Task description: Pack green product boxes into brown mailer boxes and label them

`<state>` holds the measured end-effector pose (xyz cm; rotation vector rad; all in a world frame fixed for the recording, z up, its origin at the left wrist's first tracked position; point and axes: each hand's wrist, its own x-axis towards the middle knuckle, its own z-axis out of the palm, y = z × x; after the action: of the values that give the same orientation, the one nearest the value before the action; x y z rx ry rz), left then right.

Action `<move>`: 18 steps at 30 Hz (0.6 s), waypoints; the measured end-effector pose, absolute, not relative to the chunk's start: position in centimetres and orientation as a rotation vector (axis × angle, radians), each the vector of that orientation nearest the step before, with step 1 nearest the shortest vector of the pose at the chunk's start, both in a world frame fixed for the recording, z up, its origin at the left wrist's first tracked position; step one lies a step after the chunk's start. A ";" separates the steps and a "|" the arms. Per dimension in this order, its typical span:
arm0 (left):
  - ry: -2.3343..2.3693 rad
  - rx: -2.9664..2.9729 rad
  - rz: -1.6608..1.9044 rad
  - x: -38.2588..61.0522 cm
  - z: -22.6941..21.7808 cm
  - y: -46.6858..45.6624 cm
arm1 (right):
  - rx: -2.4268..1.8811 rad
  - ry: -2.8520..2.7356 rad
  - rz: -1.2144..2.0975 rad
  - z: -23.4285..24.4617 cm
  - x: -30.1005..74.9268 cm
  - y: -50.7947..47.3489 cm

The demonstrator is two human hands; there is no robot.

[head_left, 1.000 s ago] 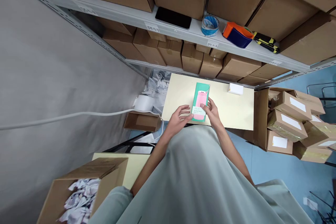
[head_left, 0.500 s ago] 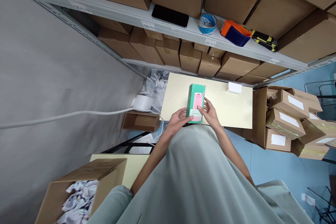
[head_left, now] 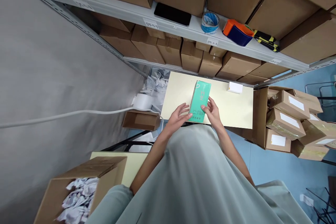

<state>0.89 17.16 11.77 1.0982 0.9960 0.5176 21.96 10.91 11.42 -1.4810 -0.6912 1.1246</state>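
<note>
A tall green printed box [head_left: 201, 99] stands tilted over the near edge of the cream table, a plain green face with pink and dark lettering towards me. My right hand [head_left: 212, 112] grips it from the right, thumb on the front face and fingers along the side. On the left, my left hand [head_left: 180, 116] has its fingers spread beside the box, with the thumb tip at the lower left corner. What is inside the box cannot be seen.
A small white box [head_left: 235, 87] lies on the table [head_left: 231, 110]. The shelf [head_left: 181, 28] above holds a phone [head_left: 172, 14], tape [head_left: 210, 22], an orange-and-blue object [head_left: 238, 32] and cutters [head_left: 266, 40]. Cartons [head_left: 286, 122] stand right; a carton of crumpled paper [head_left: 81, 196] sits lower left.
The green box has been turned, so the face with the pink picture gave way to a lettered green face. It shifted slightly right, and my left fingers came away from its side.
</note>
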 end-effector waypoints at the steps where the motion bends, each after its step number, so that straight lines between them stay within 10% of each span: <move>1: 0.966 1.046 0.463 0.7 11.8 17.4 | -1.464 -0.702 1.134 11.5 22.1 10.8; 18: 1.258 1.427 0.547 2.3 11.3 15.8 | -1.744 -0.648 0.954 10.9 21.1 11.6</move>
<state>2.30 15.80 11.30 1.4274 1.2578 0.5470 21.11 11.64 10.92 -1.7445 -0.6479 0.9544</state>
